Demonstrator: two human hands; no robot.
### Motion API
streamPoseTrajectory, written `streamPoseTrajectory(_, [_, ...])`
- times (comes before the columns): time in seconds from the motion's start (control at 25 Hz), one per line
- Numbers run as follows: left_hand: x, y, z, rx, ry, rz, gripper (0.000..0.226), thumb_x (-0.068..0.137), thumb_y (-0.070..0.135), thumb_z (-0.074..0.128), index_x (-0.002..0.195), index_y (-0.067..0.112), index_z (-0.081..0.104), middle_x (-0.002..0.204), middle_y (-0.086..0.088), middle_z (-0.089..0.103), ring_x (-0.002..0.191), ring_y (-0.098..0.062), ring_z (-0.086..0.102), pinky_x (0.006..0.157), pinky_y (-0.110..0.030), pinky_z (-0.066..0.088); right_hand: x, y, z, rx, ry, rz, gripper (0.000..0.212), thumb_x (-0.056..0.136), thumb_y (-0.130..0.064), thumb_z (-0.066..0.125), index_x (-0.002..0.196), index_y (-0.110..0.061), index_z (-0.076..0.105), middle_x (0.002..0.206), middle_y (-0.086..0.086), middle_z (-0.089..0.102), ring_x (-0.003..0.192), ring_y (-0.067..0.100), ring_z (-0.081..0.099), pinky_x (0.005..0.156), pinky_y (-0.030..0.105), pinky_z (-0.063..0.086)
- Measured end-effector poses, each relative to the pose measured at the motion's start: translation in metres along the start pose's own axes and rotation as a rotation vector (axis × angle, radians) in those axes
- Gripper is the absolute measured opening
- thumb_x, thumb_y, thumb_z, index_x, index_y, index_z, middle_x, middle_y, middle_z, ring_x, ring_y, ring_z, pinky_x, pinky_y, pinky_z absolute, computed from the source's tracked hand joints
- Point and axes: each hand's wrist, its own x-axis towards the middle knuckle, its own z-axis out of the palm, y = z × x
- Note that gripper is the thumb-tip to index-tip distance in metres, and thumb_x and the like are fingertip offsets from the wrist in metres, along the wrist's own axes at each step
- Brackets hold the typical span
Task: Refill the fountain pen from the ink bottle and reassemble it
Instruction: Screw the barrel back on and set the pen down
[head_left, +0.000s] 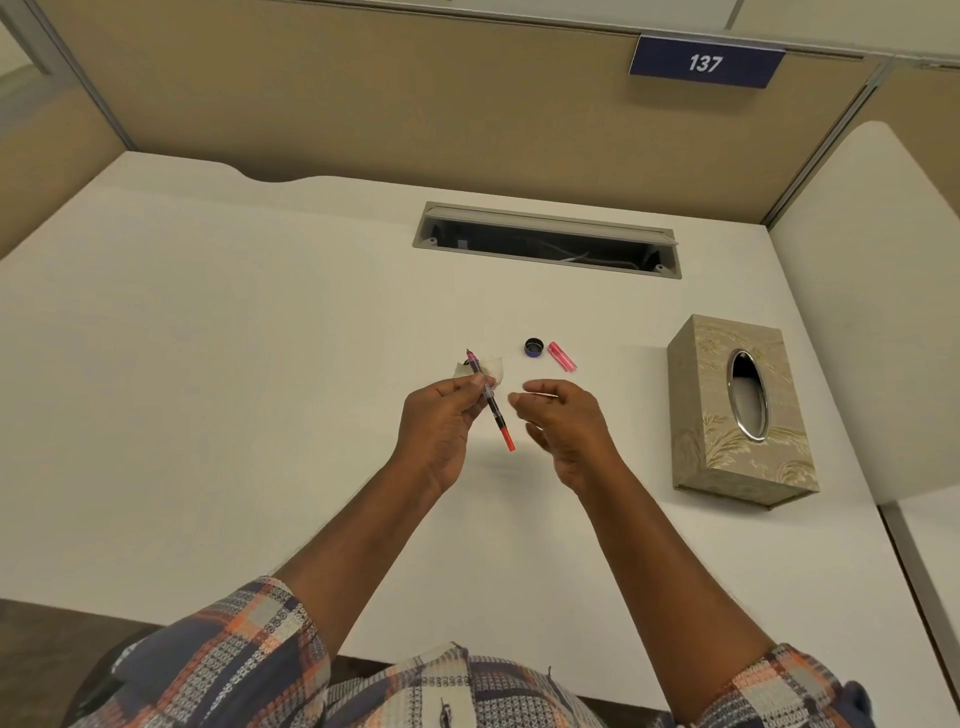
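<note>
My left hand (441, 421) pinches the fountain pen's inner section (492, 406), nib pointing away from me and its orange-red converter end toward me. A crumpled white tissue (485, 369) lies on the desk just behind the nib. My right hand (563, 421) hovers to the right of the pen with loosely curled fingers, holding nothing that I can see. A dark round bottle cap (534, 347) and a pink pen part (562, 356) lie on the desk beyond my right hand. The ink bottle itself is hidden or out of view.
A patterned tissue box (743, 410) stands on the white desk (208, 364) to the right. An open cable slot (545, 241) sits at the back of the desk. Beige partition walls enclose the desk, with a sign reading 137.
</note>
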Motion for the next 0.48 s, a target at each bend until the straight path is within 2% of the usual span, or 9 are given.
streamPoseTrajectory(0.08, [0.004, 0.002, -0.002, -0.035, 0.018, -0.008, 0.017, 0.088, -0.002, 0.056, 0.099, -0.012, 0.064, 0.102, -0.019, 0.066, 0.111, -0.036, 0.061, 0.101, -0.041, 0.046, 0.01, 0.017, -0.016, -0.257, 0.19, -0.122, 0.022, 0.081, -0.016, 0.074, 0.101, -0.011, 0.064, 0.09, 0.001, 0.066, 0.086, 0.015, 0.062, 0.072, 0.025, 0.047])
streamPoseTrajectory(0.16, [0.005, 0.005, -0.003, -0.07, 0.026, -0.019, 0.016, 0.088, -0.002, 0.056, 0.097, -0.012, 0.064, 0.097, -0.018, 0.067, 0.109, -0.035, 0.061, 0.101, -0.04, 0.047, 0.018, 0.039, -0.035, -0.564, 0.311, -0.253, 0.024, 0.084, -0.022, 0.071, 0.104, -0.012, 0.062, 0.099, 0.005, 0.064, 0.092, 0.02, 0.061, 0.074, 0.028, 0.045])
streamPoseTrajectory(0.28, [0.005, 0.011, -0.001, -0.111, 0.034, -0.035, 0.01, 0.087, -0.002, 0.057, 0.086, -0.005, 0.066, 0.084, -0.009, 0.071, 0.094, -0.025, 0.065, 0.093, -0.032, 0.051, 0.024, 0.065, -0.05, -0.868, 0.321, -0.24, 0.043, 0.083, -0.037, 0.071, 0.117, -0.013, 0.059, 0.11, 0.012, 0.057, 0.103, 0.03, 0.056, 0.085, 0.039, 0.048])
streamPoseTrajectory(0.36, [0.006, 0.013, 0.002, -0.132, 0.044, -0.047, 0.012, 0.087, -0.002, 0.057, 0.081, -0.002, 0.067, 0.079, -0.006, 0.072, 0.089, -0.021, 0.066, 0.089, -0.03, 0.052, 0.024, 0.075, -0.049, -0.941, 0.3, -0.215, 0.053, 0.081, -0.043, 0.071, 0.123, -0.015, 0.056, 0.118, 0.011, 0.053, 0.111, 0.03, 0.051, 0.091, 0.042, 0.046])
streamPoseTrajectory(0.48, [0.007, 0.017, 0.006, -0.152, 0.054, -0.058, 0.014, 0.087, -0.002, 0.058, 0.077, 0.0, 0.067, 0.072, -0.004, 0.073, 0.086, -0.021, 0.065, 0.09, -0.031, 0.049, 0.031, 0.083, -0.043, -0.977, 0.263, -0.285, 0.053, 0.087, -0.036, 0.066, 0.132, -0.014, 0.05, 0.126, 0.011, 0.05, 0.119, 0.03, 0.046, 0.096, 0.042, 0.041])
